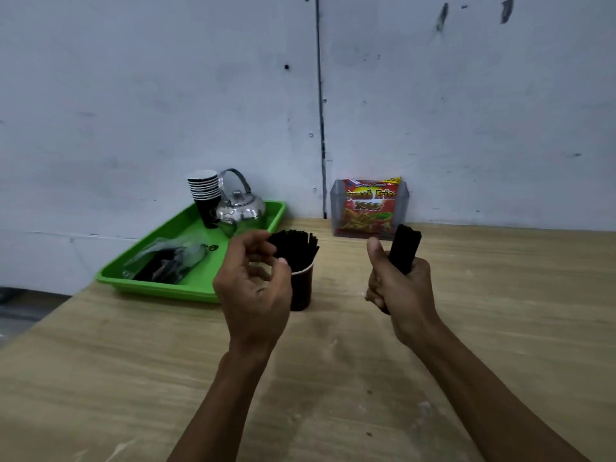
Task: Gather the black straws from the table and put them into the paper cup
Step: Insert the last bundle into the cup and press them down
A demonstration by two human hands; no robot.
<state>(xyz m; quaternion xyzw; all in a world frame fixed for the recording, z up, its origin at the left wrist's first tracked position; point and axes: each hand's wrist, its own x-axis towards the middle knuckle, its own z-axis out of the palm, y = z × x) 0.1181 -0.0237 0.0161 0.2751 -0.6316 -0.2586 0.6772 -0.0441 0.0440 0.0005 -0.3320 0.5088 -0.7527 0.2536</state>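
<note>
The task looks more than half done, but not finished. The cup (301, 288) stands on the counter (466, 328), just beside the green tray (200, 281), and many black straws (295, 248) already stand in it and fan out above its rim. The right hand (398, 288) is closed as a fist around a second bundle (405, 251) of straws, held upright in the air, to the right of the cup and apart from it. The left hand (256, 285) is near the cup with its fingers loosely curled and it holds nothing; if it touches the straws in the cup, I cannot tell. No loose straws show on the counter, so I judge that only this bundle is left to put in.
</note>
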